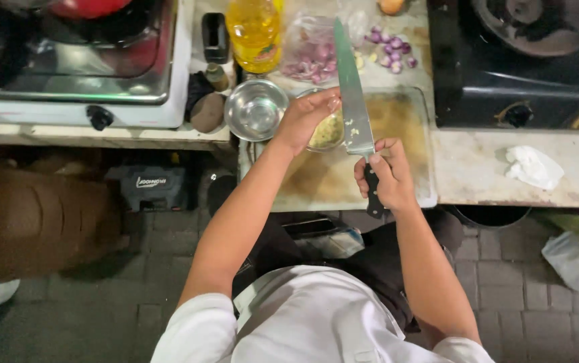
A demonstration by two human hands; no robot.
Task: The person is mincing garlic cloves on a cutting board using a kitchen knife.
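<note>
The knife stands near the centre of the frame, its long blade running from the handle up toward the top edge, flat side showing, with pale bits of chopped food stuck to the steel. The right hand is wrapped tight around the dark handle, just right of centre. The left hand reaches in from the lower left with its fingertips at the blade's lower part, fingers bent together over a small glass bowl that holds a yellowish minced paste; whether they pinch anything I cannot tell. The bowl sits on a cutting board, stained brown-yellow, which lies on the counter at the middle of the frame.

Just left of the glass bowl stands a steel bowl, shiny and bare inside. Above it, at the top centre, is a bottle of yellow oil. To the right of the bottle lies a clear bag of shallots, and further right some peeled shallots are scattered loose on the counter.

A white stove fills the upper left of the frame; a black stove fills the upper right. On the pale counter at the right lies a crumpled white tissue. Below the counter the floor is grey paving brick, and the person's white shirt shows at the bottom centre.
</note>
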